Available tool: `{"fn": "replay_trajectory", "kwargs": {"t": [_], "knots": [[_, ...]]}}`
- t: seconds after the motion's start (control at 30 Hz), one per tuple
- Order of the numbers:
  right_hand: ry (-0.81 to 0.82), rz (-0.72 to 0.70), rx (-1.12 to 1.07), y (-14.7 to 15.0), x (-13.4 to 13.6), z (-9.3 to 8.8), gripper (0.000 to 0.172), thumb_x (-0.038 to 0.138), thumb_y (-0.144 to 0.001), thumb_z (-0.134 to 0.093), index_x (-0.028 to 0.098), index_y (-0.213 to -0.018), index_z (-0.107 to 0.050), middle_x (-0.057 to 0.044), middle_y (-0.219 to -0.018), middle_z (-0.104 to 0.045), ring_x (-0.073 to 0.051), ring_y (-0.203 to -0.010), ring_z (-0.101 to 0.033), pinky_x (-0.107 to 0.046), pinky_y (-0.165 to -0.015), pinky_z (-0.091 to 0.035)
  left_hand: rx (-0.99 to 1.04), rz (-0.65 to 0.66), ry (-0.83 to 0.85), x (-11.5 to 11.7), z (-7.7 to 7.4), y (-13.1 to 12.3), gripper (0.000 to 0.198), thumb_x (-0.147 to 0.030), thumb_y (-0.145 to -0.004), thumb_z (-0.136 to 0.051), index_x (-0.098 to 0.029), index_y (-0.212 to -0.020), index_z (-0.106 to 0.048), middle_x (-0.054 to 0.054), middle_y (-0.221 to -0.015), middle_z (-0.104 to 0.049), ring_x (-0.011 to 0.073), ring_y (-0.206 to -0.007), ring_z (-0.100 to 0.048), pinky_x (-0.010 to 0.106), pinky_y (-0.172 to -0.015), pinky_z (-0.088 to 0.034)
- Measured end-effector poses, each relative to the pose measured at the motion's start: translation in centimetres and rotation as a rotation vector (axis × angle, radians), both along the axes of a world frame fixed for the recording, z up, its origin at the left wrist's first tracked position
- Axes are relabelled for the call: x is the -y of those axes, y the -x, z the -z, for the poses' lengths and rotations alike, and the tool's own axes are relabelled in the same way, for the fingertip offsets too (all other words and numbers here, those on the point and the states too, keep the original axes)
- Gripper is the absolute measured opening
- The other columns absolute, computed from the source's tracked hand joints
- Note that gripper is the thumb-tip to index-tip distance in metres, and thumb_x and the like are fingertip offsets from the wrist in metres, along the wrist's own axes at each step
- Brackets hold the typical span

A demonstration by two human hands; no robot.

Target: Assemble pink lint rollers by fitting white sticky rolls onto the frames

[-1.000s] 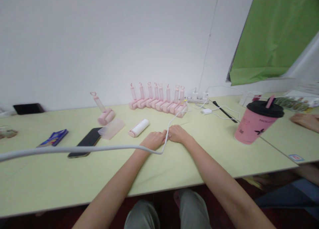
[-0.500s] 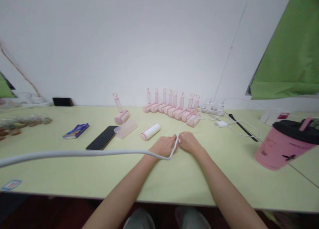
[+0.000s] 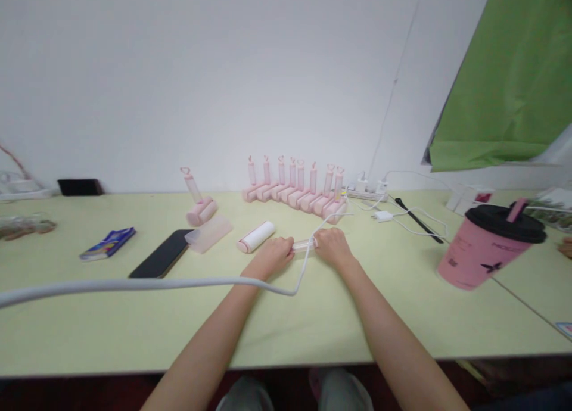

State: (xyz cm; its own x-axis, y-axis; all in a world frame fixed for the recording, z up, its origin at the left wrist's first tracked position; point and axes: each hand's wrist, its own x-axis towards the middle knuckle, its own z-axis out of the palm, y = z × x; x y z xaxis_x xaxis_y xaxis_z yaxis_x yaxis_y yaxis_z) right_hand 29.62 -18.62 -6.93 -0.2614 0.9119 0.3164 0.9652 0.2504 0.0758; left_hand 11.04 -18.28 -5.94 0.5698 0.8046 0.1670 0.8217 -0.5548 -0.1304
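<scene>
A slim clear tube with pink ends [image 3: 300,245] spans the gap between my two hands, low over the table. My left hand [image 3: 274,256] is closed around its left end, and my right hand [image 3: 333,247] grips the right end. Both ends are mostly covered by fingers. Just left of my left hand lies a white cylinder with a pink end [image 3: 256,236]. Beyond the hands, several pink blocks [image 3: 307,202] stand in a row, each with an upright clear tube [image 3: 301,176] topped by a pink loop. One similar pink piece [image 3: 202,211] stands apart to the left.
A white cable [image 3: 147,283] crosses close in front of the camera. On the left are a black phone [image 3: 163,254], a translucent box [image 3: 209,233] and a purple packet [image 3: 108,244]. To the right stand a pink cup [image 3: 487,250], a white charger [image 3: 383,216] and a black strap [image 3: 419,221].
My hands have drawn apart, and the clear tube now shows between them. The view has turned slightly right, so the table's things sit farther left in it.
</scene>
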Motion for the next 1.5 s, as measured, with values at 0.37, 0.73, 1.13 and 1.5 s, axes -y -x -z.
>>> {"fn": "replay_trajectory", "kwargs": {"t": [0.37, 0.73, 1.13, 1.5], "knots": [[0.120, 0.013, 0.002, -0.7, -0.5, 1.6, 0.030, 0.018, -0.083, -0.039, 0.012, -0.093, -0.066, -0.015, -0.089, -0.066, -0.022, -0.086, -0.061, -0.030, -0.076, -0.041, -0.083, -0.002, -0.018, -0.2, 2.1, -1.8, 0.020, -0.013, -0.085, -0.036, -0.009, -0.092, -0.054, 0.014, -0.080, -0.061, 0.0228, -0.082, -0.062, 0.032, -0.069, -0.046], [0.116, 0.032, -0.001, -0.9, -0.8, 2.0, 0.027, 0.021, -0.083, -0.042, 0.014, -0.091, -0.067, -0.014, -0.089, -0.066, -0.022, -0.087, -0.060, -0.030, -0.076, -0.040, -0.067, 0.003, -0.057, -0.1, 2.6, -2.3, 0.022, -0.007, -0.084, -0.032, -0.009, -0.093, -0.052, 0.013, -0.078, -0.060, 0.0217, -0.079, -0.062, 0.031, -0.065, -0.045], [-0.055, -0.166, -0.234, 0.4, -0.9, 1.7, 0.026, 0.038, -0.085, -0.049, 0.021, -0.105, -0.055, -0.004, -0.096, -0.063, -0.017, -0.092, -0.054, -0.025, -0.075, -0.037, 0.160, -0.124, -0.182, -0.8, 0.6, -0.8, 0.030, -0.017, -0.083, -0.041, -0.016, -0.112, -0.043, 0.013, -0.107, -0.056, 0.0225, -0.096, -0.055, 0.033, -0.080, -0.041], [-0.066, -0.014, -0.397, -0.6, -2.2, 3.2, 0.027, 0.043, -0.083, -0.053, 0.022, -0.100, -0.059, -0.004, -0.091, -0.063, -0.019, -0.089, -0.053, -0.028, -0.076, -0.036, 0.287, -0.544, -0.194, -3.5, 1.3, 4.3, 0.046, -0.043, -0.075, -0.053, -0.008, -0.104, -0.055, 0.021, -0.098, -0.059, 0.0341, -0.096, -0.053, 0.043, -0.080, -0.038]]}}
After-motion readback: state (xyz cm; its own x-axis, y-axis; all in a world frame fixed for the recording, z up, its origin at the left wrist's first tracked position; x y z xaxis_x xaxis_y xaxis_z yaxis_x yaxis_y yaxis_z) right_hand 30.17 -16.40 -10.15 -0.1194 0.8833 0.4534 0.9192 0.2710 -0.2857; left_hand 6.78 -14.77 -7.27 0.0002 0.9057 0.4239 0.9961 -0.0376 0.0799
